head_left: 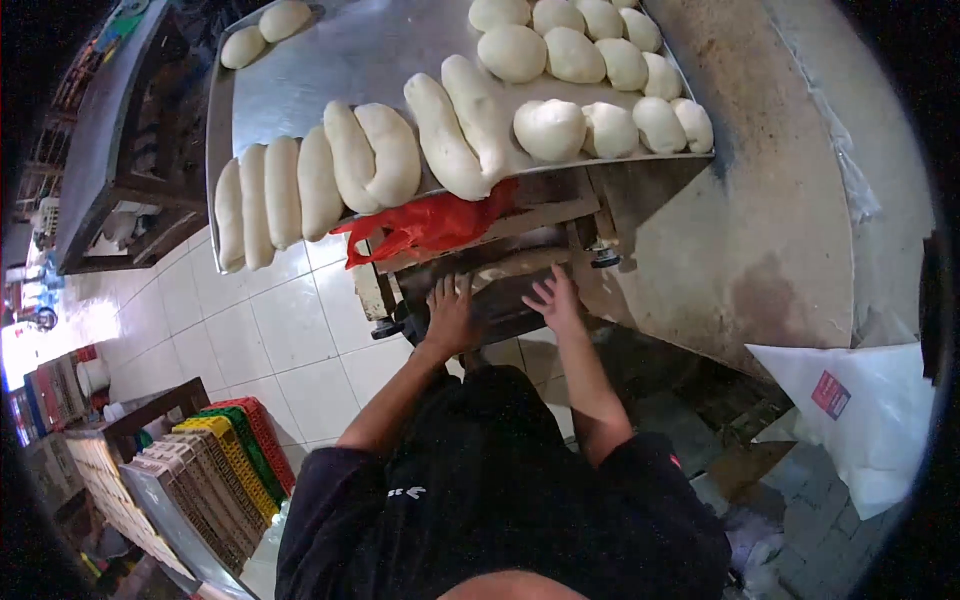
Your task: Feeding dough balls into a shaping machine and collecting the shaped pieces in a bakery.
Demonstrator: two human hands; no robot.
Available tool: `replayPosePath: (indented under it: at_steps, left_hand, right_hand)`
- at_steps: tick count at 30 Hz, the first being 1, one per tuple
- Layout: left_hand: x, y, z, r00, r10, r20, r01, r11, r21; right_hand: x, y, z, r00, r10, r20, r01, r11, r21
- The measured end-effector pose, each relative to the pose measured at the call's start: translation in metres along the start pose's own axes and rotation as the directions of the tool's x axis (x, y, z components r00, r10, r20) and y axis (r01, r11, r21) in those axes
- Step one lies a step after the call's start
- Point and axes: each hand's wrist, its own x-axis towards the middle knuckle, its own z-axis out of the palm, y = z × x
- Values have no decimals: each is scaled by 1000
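Observation:
My left hand [451, 316] reaches forward with its fingers stretched out and nothing in it. To its right, my right hand [556, 300] is spread, thumb and fingers apart, also holding nothing. Both are over or against a dark panel [505, 312] below the front edge of a metal tray [300, 90]; whether they touch it I cannot tell. A pale strip [522, 265], its material unclear, runs between my fingertips. Long dough rolls [283, 192] line the tray's near left edge, some folded double. Round dough balls [575, 56] crowd its right side.
A red plastic bag [430, 226] hangs beneath the tray by a wheeled frame [376, 300]. On the right are a stained wall-like panel [745, 200] and a white sack [865, 415]. Colored crates [235, 455] stand at lower left on the tiled floor [290, 325], below a dark bench [110, 140].

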Motion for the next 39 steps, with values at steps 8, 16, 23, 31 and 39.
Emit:
replayPosePath:
  at_steps: [8,16,23,31,39]
  left_hand:
    - [-27,-44,6,785,103,611,480,522,-705]
    - [-142,-15,-159,737,-68,673,526,-568,-633]
    - [-71,32,-150,798,-130,589,580,-103,-808]
    - [-33,47,-138,765,-211,609,644,225,-731]
    - [-30,-3,-87,937,-70,342,256,804,-537]
  right_hand:
    - [106,32,2,947,319,-40,-320,947,-22]
    - [4,10,-74,948,-14,318,-81,956,283]
    - [-14,5,-62,943,-25,333,-54,973,225]
    - [-17,16,-29,994,-81,75,65,978,198]
    - [1,40,-6,997,-69,38,54,946,320]
